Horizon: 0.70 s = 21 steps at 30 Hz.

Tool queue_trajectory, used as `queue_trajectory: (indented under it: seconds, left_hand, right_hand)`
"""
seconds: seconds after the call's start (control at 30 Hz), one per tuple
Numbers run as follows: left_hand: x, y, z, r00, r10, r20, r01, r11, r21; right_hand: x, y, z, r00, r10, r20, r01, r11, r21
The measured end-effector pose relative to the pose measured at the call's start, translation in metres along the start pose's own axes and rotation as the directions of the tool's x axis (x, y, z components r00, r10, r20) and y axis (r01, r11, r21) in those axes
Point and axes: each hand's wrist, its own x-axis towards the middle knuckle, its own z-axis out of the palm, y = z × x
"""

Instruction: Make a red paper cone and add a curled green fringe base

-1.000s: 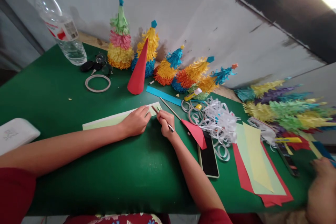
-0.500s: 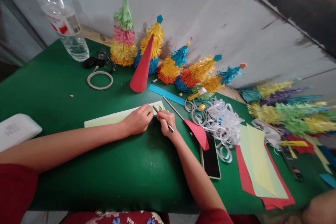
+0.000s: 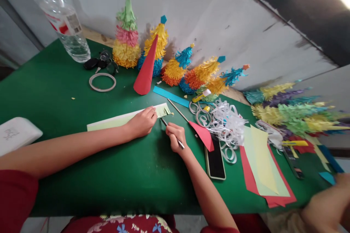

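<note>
Against the green tabletop, my left hand (image 3: 143, 122) presses its closed fingers on a long pale green paper strip (image 3: 109, 122), near the strip's right end. Short cuts make a fringe at that end, and some of the fringe curls. My right hand (image 3: 175, 136) grips a slim dark pen (image 3: 164, 121) with a silvery rear end. The pen's tip points toward the fringe, just below it and apart from it. Behind the strip stand a red paper cone (image 3: 146, 71) and a flat blue paper strip (image 3: 171, 97).
Fringed paper trees (image 3: 127, 40) line the wall. A water bottle (image 3: 67, 25), keys (image 3: 101, 63) and a tape ring (image 3: 102, 82) lie back left. Rightward are white ribbon curls (image 3: 228, 122), a phone (image 3: 216, 162), paper sheets (image 3: 265, 164) and another person's arm (image 3: 328, 202).
My right hand has drawn the pen down and right, away from the fringed end. My left hand stays on the strip. Another person's arm shows more at lower right.
</note>
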Motion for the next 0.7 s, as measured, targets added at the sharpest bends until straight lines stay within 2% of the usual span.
queue_trajectory:
  seconds: [0.17, 0.3, 0.37, 0.57, 0.7]
  left_hand:
    - [-0.001, 0.000, 0.003, 1.000, -0.013, 0.004, 0.013, 0.999, -0.037]
    - [0.000, -0.001, 0.005, 0.999, -0.039, 0.005, 0.039, 0.994, -0.103]
    - [0.000, -0.001, 0.005, 0.998, -0.061, -0.003, 0.060, 0.990, -0.129]
    - [0.002, 0.000, 0.002, 0.997, -0.080, 0.003, 0.079, 0.984, -0.160]
    - [0.002, 0.000, 0.001, 0.998, -0.067, 0.008, 0.068, 0.989, -0.130]
  right_hand:
    - [0.000, 0.006, 0.002, 0.999, 0.018, -0.045, -0.015, 0.998, 0.064]
    - [0.002, 0.015, 0.003, 0.976, 0.064, -0.208, -0.024, 0.981, 0.191]
    - [0.010, 0.018, 0.004, 0.967, 0.071, -0.246, -0.020, 0.979, 0.204]
    - [0.039, 0.019, 0.008, 0.986, -0.033, -0.161, 0.044, 0.997, 0.066]
    - [0.042, 0.016, 0.008, 0.990, -0.043, -0.135, 0.049, 0.998, 0.037]
